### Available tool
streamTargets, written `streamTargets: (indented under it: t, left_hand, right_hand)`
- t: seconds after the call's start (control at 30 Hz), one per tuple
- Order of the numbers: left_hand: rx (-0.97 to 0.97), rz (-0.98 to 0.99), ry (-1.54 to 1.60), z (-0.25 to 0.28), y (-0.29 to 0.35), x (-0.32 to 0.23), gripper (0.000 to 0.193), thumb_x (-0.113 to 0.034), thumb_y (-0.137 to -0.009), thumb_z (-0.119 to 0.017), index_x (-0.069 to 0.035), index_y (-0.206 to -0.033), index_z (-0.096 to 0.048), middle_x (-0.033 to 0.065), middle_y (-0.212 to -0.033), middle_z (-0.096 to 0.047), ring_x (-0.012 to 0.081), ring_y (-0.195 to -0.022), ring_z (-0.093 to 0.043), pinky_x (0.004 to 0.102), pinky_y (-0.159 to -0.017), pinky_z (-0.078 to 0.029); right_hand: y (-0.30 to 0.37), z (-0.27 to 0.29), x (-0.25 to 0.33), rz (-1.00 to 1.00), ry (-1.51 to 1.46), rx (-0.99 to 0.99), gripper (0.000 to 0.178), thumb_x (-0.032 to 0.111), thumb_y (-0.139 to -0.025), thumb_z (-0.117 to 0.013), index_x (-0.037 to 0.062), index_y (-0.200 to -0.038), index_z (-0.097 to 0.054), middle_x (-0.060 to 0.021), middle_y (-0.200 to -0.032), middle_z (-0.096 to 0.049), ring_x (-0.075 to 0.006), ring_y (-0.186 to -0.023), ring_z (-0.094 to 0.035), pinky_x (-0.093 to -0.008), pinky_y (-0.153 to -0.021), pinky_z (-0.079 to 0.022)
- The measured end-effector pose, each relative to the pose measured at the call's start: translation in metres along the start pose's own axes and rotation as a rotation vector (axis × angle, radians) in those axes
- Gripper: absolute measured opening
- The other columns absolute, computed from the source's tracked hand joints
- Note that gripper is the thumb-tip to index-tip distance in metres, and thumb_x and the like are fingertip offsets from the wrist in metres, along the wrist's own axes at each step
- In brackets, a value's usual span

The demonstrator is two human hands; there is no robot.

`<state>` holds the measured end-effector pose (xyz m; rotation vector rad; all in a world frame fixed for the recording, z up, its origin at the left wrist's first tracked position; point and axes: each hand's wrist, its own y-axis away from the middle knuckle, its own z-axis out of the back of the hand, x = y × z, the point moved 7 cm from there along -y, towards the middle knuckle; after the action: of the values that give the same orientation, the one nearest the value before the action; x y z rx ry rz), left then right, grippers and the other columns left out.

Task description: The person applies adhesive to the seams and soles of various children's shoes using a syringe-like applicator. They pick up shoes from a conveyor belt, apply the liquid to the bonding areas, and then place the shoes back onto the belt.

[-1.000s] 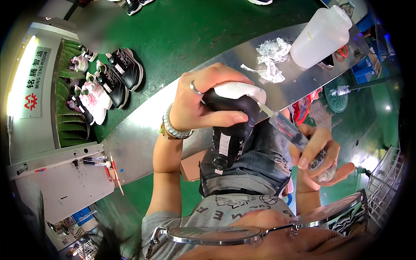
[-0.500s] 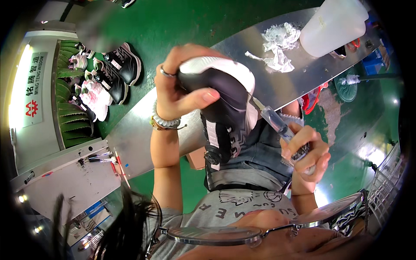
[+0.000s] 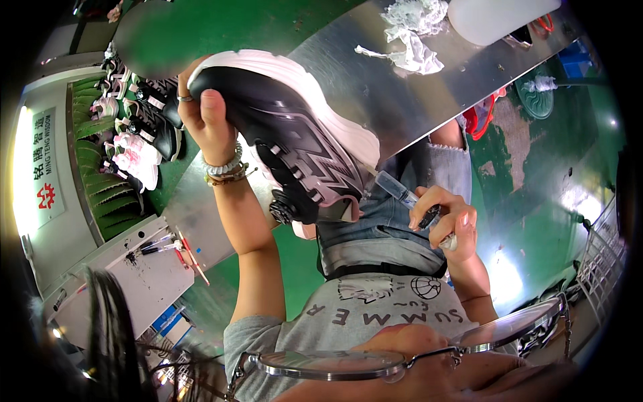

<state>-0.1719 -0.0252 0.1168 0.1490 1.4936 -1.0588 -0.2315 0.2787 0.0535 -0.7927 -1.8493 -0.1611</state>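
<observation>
A black and white sneaker [image 3: 281, 127] with a thick white sole is held up in front of me on its side. My left hand [image 3: 211, 134] is closed around its toe end, thumb on the black upper. In my right hand [image 3: 445, 218] is a clear syringe [image 3: 398, 192], gripped between bent fingers with dark printing on its barrel. The syringe's tip points up and left to the heel end of the sole. Whether the tip touches the sneaker I cannot tell.
A metal table [image 3: 335, 60] lies beyond the sneaker, bearing crumpled white tissue [image 3: 415, 40] and a white plastic container [image 3: 495, 20]. Several shoes [image 3: 137, 157] stand at the left. Thin brushes [image 3: 157, 248] lie on a pale surface [image 3: 107, 288]. A wire basket [image 3: 596, 241] is at the right.
The sneaker has turned, so its side and the length of its sole now show. My left hand has shifted left, and my right hand with the syringe has moved slightly left.
</observation>
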Motion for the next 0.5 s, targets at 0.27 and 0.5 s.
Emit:
streamTargets:
  t: [0.27, 0.5]
  left_hand:
    - [-0.168, 0.298, 0.12, 0.038, 0.017, 0.06, 0.032, -0.029, -0.091, -0.048, 0.001, -0.099, -0.054, 0.0058, -0.093, -0.058, 0.0116, -0.083, -0.054, 0.0252, -0.076, -0.043]
    - [-0.637, 0.664, -0.026, 0.077, 0.102, 0.082, 0.032, -0.033, -0.088, -0.055, -0.002, -0.081, -0.059, 0.0008, -0.071, -0.057, 0.0074, -0.059, -0.05, 0.0206, -0.053, -0.04]
  right_hand:
    - [0.008, 0.006, -0.009, -0.053, 0.07, -0.04, 0.061, 0.029, -0.095, -0.023, 0.002, -0.049, -0.051, -0.0209, -0.08, -0.056, -0.0189, -0.058, -0.047, -0.0293, -0.054, -0.037]
    - [-0.007, 0.001, -0.043, -0.181, -0.046, -0.119, 0.069, 0.038, -0.097, -0.015, -0.0006, -0.049, -0.046, -0.0176, -0.089, -0.054, -0.0189, -0.064, -0.051, -0.0284, -0.06, -0.042]
